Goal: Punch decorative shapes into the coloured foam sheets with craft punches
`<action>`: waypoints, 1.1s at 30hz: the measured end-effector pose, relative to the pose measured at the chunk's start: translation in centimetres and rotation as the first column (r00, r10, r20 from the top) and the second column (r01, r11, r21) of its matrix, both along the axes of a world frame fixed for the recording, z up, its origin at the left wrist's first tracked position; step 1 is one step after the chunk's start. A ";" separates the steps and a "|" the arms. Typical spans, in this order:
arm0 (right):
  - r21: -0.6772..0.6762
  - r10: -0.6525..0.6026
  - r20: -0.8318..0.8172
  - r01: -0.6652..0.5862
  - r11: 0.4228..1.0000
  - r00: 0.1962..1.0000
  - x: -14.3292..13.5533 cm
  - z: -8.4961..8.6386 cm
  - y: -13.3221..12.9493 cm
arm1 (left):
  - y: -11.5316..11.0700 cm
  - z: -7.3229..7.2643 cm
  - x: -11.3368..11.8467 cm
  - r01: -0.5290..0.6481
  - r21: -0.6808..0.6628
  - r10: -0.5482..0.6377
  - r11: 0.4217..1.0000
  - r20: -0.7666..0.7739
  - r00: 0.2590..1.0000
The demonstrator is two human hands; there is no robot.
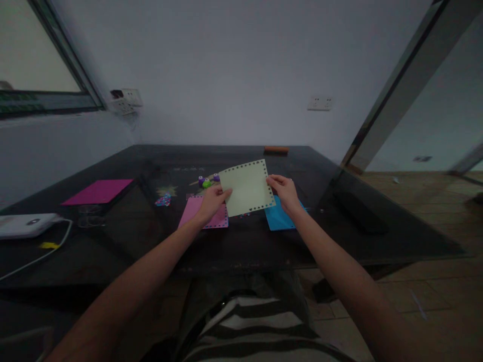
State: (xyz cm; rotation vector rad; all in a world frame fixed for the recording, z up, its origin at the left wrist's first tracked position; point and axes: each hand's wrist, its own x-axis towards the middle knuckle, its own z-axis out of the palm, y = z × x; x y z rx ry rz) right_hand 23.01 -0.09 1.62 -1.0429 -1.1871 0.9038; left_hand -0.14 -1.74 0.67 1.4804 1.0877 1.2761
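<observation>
A pale yellow sheet of paper (247, 188) with holes punched along its edges is held up, slightly tilted, above the dark table. My left hand (212, 201) pinches its left edge, thumb on the near face. At the right edge, my right hand (284, 191) grips it between thumb and fingers. Below my left hand lies a pink sheet (188, 213) with punched edges. A blue sheet (278, 218) lies under my right hand, partly covered by it. Behind the yellow sheet are small purple and green owl-like pieces (206, 184), partly hidden.
A magenta sheet (98, 191), a clear glass (90, 216) and a white device with a cable (28, 225) are on the left of the black table (241, 256). Small colourful bits (163, 200) lie left of centre. A brown bar-like object (276, 150) sits by the wall.
</observation>
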 end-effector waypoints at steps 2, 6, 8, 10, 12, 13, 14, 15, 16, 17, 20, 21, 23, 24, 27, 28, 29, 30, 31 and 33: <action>0.000 -0.006 0.013 0.006 1.000 1.000 0.0 -0.1 0.0 | -0.1 0.1 0.1 0.020 -0.003 -0.020 1.000 -0.028 0.999; -0.007 0.053 0.081 -0.052 0.999 0.995 0.3 0.1 -0.1 | -0.3 0.2 0.1 0.030 -0.003 -0.030 1.000 -0.010 1.000; -0.029 0.102 0.104 -0.099 0.995 0.989 0.5 0.2 -0.1 | -0.3 0.3 0.1 0.019 0.012 -0.019 1.000 -0.006 1.000; -0.050 0.132 0.102 -0.127 0.991 0.986 0.7 0.3 0.0 | -0.5 0.3 0.2 0.014 0.026 -0.014 1.000 -0.010 1.000; -0.071 0.143 0.101 -0.136 0.988 0.985 0.9 0.4 0.0 | -0.7 0.5 0.3 0.019 0.036 -0.018 0.999 -0.022 1.000; -0.082 0.146 0.102 -0.138 0.987 0.984 0.9 0.5 -0.1 | -0.9 0.6 0.4 0.023 0.043 -0.022 0.999 -0.035 0.999; -0.092 0.148 0.103 -0.139 0.986 0.984 0.9 0.6 -0.1 | -1.0 0.8 0.4 0.027 0.049 -0.025 0.998 -0.051 0.998; -0.102 0.151 0.104 -0.140 0.985 0.983 1.0 0.7 -0.1 | -1.1 0.9 0.5 0.027 0.056 -0.023 0.998 -0.066 0.998; -0.111 0.155 0.106 -0.143 0.984 0.982 1.0 0.8 -0.2 | -1.2 1.0 0.5 0.025 0.059 -0.020 0.998 -0.079 0.997; -0.119 0.159 0.111 -0.146 0.982 0.981 1.0 0.9 -0.2 | -1.3 1.0 0.6 0.022 0.060 -0.017 0.998 -0.089 0.996; -0.142 0.177 0.144 -0.157 0.977 0.974 1.2 1.5 -0.4 | -1.3 1.1 0.7 0.012 0.063 -0.005 0.998 -0.110 0.994; -0.147 0.179 0.154 -0.157 0.977 0.972 1.4 1.7 -0.4 | -1.3 1.1 0.7 0.014 0.070 -0.005 0.997 -0.123 0.992; -0.151 0.185 0.171 -0.160 0.976 0.968 2.0 2.0 -0.6 | -1.3 1.2 1.0 0.036 0.085 -0.023 0.996 -0.149 0.989; -0.151 0.189 0.177 -0.163 0.975 0.966 2.4 2.2 -0.6 | -1.3 1.4 1.2 0.057 0.093 -0.042 0.994 -0.156 0.987; -0.142 0.178 0.171 -0.154 0.978 0.969 4.4 2.4 -0.7 | -1.4 2.1 2.0 0.123 0.127 -0.100 0.984 -0.172 0.980; -0.140 0.162 0.161 -0.140 0.980 0.974 5.2 2.4 -0.8 | -1.4 2.4 2.4 0.130 0.151 -0.102 0.980 -0.177 0.979; -0.140 0.139 0.152 -0.117 0.983 0.979 6.0 2.3 -0.8 | -1.3 2.7 2.9 0.126 0.180 -0.094 0.976 -0.177 0.980; -0.144 0.112 0.148 -0.090 0.985 0.983 6.9 2.3 -0.8 | -1.3 3.0 3.4 0.109 0.213 -0.073 0.971 -0.168 0.983; -0.147 0.085 0.147 -0.063 0.987 0.985 7.8 2.2 -0.8 | -1.2 3.2 4.1 0.080 0.244 -0.044 0.966 -0.149 0.988; -0.169 0.035 0.130 -0.012 0.985 0.991 9.4 1.8 -0.9 | -1.0 3.2 5.5 -0.001 0.294 0.030 0.956 -0.092 0.995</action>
